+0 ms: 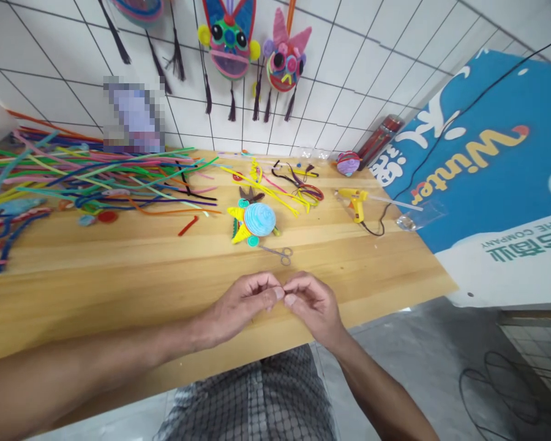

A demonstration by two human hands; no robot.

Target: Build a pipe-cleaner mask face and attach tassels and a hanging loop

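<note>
Over the front of the wooden table, my left hand and my right hand meet fingertip to fingertip. Both are closed in a pinch, and whatever sits between the tips is too small or hidden to make out. Just beyond them lies a pair of small scissors, its handles toward the right. Behind the scissors rests a blue coiled pipe-cleaner ball with yellow pointed ears and green round discs on its left side. A short red pipe-cleaner piece lies to the left of it.
Many loose pipe cleaners cover the table's left side. A yellow glue gun with a black cord lies at the right, near a purple coiled ball. Finished masks with tassels hang on the tiled wall. A blue printed board stands right.
</note>
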